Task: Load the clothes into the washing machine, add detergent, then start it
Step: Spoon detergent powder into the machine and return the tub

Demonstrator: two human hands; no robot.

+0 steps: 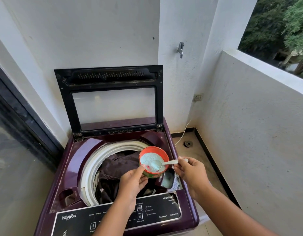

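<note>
Your left hand (132,183) grips the round detergent tub (161,153) from below and on its near side, with the thumb lying on the red rim and the fingers curled under it. The tub hangs over the front right of the drum opening and is tilted a little towards you. It holds pale blue powder (147,158).

Your right hand (190,171) pinches the handle of a white plastic scoop (171,162) between thumb and fingers. The scoop's bowl sits inside the tub, heaped with powder.

Just below the tub, the detergent compartment (167,180) at the front right corner of the washing machine (74,160) is open, with blue powder already in it.

The machine is a purple Whirlpool top-loader, and its glass-panelled lid (113,77) stands upright against the wall. Dark clothes (116,166) lie piled in the drum (brown and black, as far as can be made out). Your left forearm crosses the control panel (164,208).

On the wall behind are a tap (180,49) and a socket (198,97), from which a white cord (183,133) runs down to the floor near a drain (188,143).
</note>
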